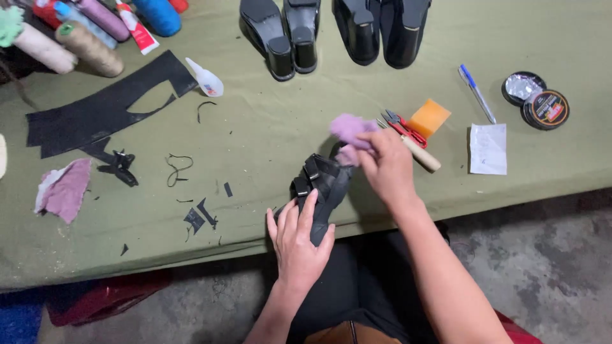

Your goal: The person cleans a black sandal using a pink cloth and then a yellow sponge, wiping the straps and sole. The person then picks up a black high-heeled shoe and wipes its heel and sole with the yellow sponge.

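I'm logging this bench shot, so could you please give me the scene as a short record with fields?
surface: green cloth table
left hand: grips black sandal at the table edge
right hand: presses pink cloth on the sandal
beside right hand: red pliers, orange block, wooden handle
right side: pen, paper slip, open polish tin
top: two pairs of black shoes
left side: black leather sheet, thread spools
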